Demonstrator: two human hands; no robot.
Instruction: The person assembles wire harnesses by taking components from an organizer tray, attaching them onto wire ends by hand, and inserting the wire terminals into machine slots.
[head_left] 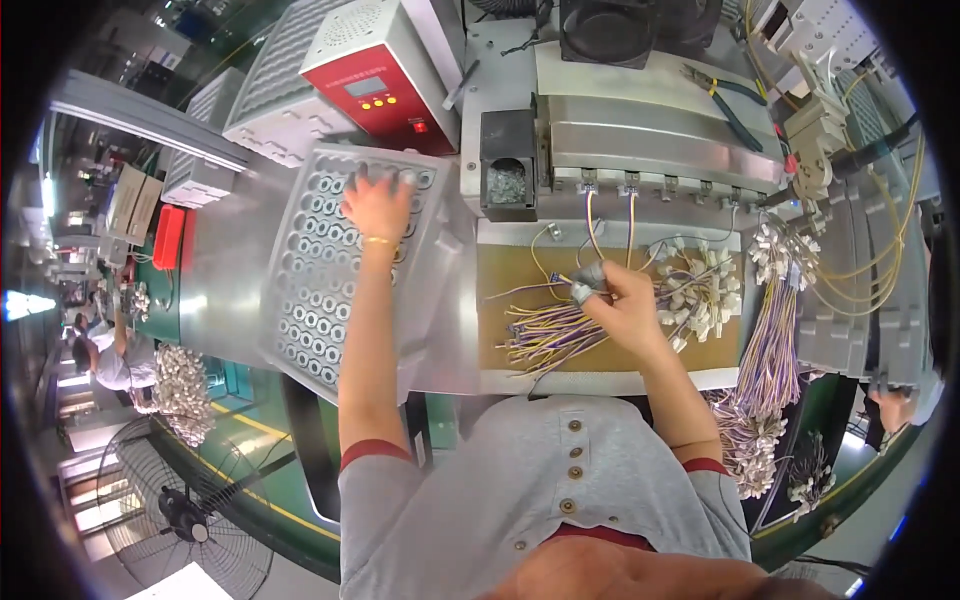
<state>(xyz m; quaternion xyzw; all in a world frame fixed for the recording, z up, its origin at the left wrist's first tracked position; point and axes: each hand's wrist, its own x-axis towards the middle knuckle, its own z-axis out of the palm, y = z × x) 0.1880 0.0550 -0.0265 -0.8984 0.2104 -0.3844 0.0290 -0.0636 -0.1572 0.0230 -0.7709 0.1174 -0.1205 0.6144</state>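
Note:
My left hand (378, 208) reaches over a pale plastic tray (432, 255) filled with rows of round metal rings (320, 300). Its fingers are spread above the upper rows, the tips slightly blurred; I see nothing held. My right hand (625, 305), with grey covers on its fingertips, pinches a thin wire lead with a small end piece (557, 280). It is above a bundle of yellow, white and purple wires (550, 335) on a brown work mat (500, 262). White connectors (705, 290) lie to the right of this hand.
Behind the mat stands a metal fixture (655, 145) with two wire leads hanging from its front. Black-handled pliers (735, 110) lie on top. A black box (510, 165) and a red-and-white device (385, 80) stand nearby. Wire bundles (770, 350) hang at right.

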